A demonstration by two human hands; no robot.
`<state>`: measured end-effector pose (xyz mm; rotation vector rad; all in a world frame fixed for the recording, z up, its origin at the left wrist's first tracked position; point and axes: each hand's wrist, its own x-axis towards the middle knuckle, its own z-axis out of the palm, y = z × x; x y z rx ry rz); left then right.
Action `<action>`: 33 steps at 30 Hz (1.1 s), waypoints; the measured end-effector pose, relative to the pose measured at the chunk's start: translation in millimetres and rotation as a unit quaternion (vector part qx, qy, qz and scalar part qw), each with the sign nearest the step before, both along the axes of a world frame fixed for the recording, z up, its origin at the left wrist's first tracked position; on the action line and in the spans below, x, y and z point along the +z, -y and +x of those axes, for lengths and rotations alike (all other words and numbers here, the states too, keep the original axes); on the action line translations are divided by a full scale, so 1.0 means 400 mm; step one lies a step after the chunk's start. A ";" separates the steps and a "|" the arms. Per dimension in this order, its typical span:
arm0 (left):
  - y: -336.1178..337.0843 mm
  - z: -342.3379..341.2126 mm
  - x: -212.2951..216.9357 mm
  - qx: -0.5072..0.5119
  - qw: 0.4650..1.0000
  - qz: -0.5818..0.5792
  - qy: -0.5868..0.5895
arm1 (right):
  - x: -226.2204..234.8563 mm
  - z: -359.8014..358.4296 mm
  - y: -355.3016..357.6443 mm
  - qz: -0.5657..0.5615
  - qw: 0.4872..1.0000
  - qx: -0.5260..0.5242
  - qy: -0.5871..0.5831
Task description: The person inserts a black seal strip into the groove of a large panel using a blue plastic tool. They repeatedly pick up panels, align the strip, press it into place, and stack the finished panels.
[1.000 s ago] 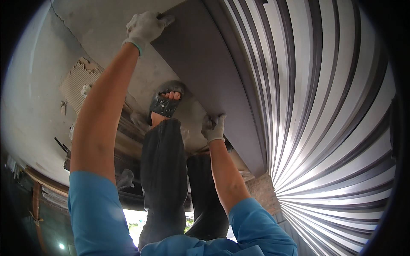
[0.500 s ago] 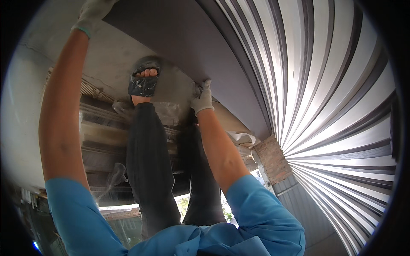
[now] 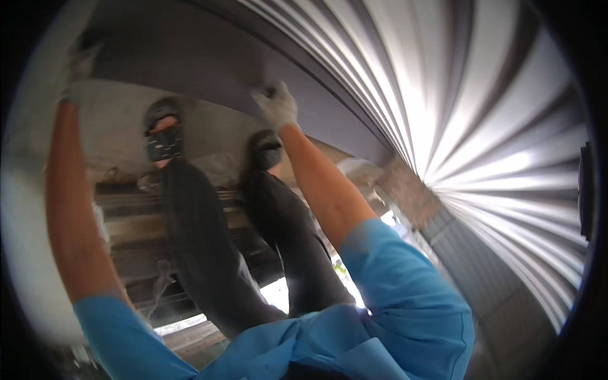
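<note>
And there, my left grip [image 3: 80,65] and right grip [image 3: 278,106] clamped the panel [image 3: 190,54], well apart along its edge, likely for balance!

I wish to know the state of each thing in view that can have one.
Long flat dark-grey panel: broad face showing, no break visible.
Left hand in pale glove: at panel's left end, blurred; grip unclear.
Right hand in pale glove: at panel's lower edge; grip uncertain.
Black white-speckled left sandal: worn, foot partly bare.
Long pale and dark strips: side by side, blurred.
</note>
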<state>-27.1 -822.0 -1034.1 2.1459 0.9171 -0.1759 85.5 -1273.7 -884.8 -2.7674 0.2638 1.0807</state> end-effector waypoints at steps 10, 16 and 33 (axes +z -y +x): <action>0.030 -0.047 -0.067 -0.037 0.962 0.254 -0.090 | 0.065 0.047 0.140 0.025 0.993 -0.035 -0.107; 0.298 -0.185 0.166 0.031 0.972 0.164 -0.165 | 0.282 0.017 0.190 0.023 0.981 -0.010 -0.190; 0.571 -0.856 1.262 0.347 0.899 -0.140 -0.226 | 1.124 0.060 -0.408 0.257 0.933 0.190 -0.163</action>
